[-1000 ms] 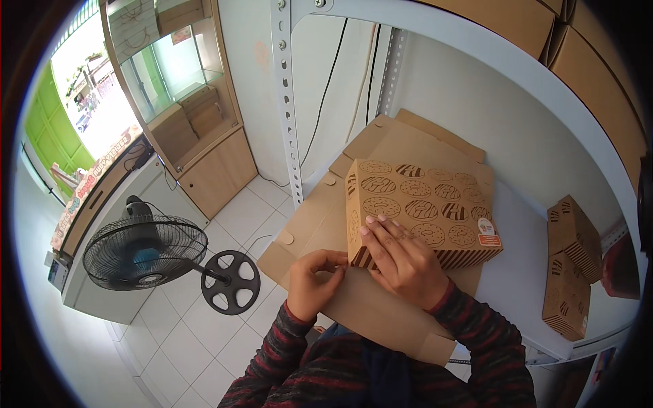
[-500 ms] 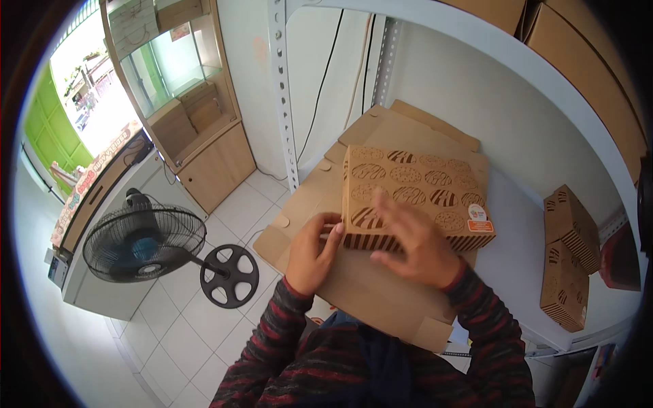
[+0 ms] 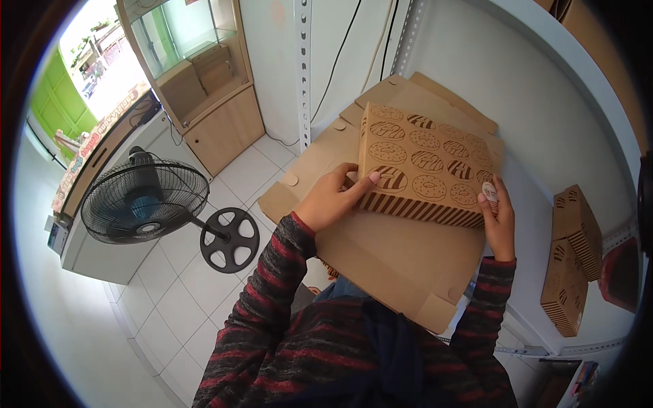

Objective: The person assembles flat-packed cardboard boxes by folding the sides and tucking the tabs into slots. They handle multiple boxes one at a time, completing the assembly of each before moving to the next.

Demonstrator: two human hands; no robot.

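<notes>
A shut brown cardboard donut box (image 3: 427, 160), printed with rows of donuts on its lid and dark stripes on its side, rests on a stack of flat cardboard (image 3: 394, 258). My left hand (image 3: 335, 197) grips its near left corner, thumb on top of the lid and the other fingers partly hidden behind the side. At the near right corner my right hand (image 3: 500, 217) grips the box too, thumb and fingertips around the edge where the sticker is, which they partly cover.
More striped donut boxes (image 3: 568, 285) stand on the white shelf at right. A black fan (image 3: 146, 204) stands on the tiled floor (image 3: 187, 299) to the left, before a wood-and-glass cabinet (image 3: 224, 136). A perforated metal post (image 3: 304, 75) rises behind the cardboard.
My right hand has moved from above the lid to the box's right corner and taken hold. My left hand has shifted its thumb onto the lid. The whole view has shifted slightly.
</notes>
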